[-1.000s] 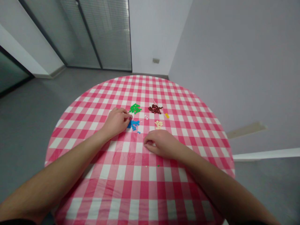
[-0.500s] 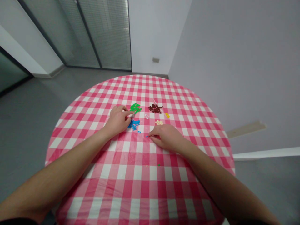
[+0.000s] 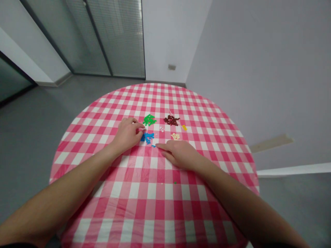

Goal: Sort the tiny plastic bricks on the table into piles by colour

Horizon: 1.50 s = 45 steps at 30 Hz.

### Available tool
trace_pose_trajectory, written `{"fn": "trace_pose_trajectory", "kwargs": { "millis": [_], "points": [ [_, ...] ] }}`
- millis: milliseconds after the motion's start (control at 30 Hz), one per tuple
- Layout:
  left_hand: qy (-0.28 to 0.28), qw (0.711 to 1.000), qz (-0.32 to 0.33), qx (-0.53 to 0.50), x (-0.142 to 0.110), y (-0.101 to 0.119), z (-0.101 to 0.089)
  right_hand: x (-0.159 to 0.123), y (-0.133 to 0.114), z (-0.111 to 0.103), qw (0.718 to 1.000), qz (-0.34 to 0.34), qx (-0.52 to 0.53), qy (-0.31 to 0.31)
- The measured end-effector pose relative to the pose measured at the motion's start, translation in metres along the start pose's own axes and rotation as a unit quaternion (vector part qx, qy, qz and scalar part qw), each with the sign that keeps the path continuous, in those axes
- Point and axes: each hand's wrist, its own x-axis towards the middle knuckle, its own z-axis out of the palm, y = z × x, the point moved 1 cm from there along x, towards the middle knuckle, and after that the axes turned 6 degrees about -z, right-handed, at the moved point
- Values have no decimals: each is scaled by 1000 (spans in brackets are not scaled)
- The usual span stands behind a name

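Observation:
My left hand [image 3: 129, 132] is open at the left of the piles, thumb and fingers apart. Its fingertips hover between a pile of small green pieces [image 3: 149, 120] and a pile of small blue pieces [image 3: 148, 136], with the thumb close to the blue. Lower down, my right hand [image 3: 179, 153] stretches out its index finger. That fingertip touches or nearly touches a couple of loose blue bits [image 3: 153, 146] just below the blue pile. Behind the right hand lie cream pieces [image 3: 175, 136]. The pieces are too small to name exactly.
Dark brown pieces [image 3: 171, 120] form a pile at the back right, near a few yellow pieces [image 3: 184, 127]. Pale pink pieces [image 3: 162, 129] lie mid-table. A single green bit [image 3: 175, 183] sits nearer me on the checked tablecloth [image 3: 144, 210].
My right hand has slid left, bringing a loose blue bit beside another below the blue pile. My left hand has drawn back slightly left from the green pile.

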Motion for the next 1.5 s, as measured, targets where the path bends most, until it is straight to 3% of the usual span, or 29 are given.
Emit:
{"fn": "trace_pose_trajectory", "kwargs": {
  "millis": [67,167,267,400,500,833,1000,1200,1500],
  "points": [
    [-1,1000,9,-6,0,1,0,-4,2,-9,997,-30,66,-8],
    [-1,999,22,-27,-1,4,-1,-13,2,-19,980,-64,150,-116],
    [3,999,27,-45,-3,7,-1,-19,-3,-20,965,-51,138,-218],
    [2,998,29,-50,-5,8,-1,-19,-14,-14,963,-49,95,-248],
    [2,998,29,-53,-5,8,-1,-17,-17,-13,969,-50,76,-228],
    [12,996,65,-68,-10,14,-2,0,3,-1,999,-27,13,-20],
    [0,992,106,-62,-15,25,-4,2,12,5,999,-44,11,-7],
    [-71,978,183,-66,-35,61,-5,-1,24,4,1000,1,15,19],
    [-125,973,181,-70,-41,76,0,0,22,3,999,12,26,17]
  ]
}}
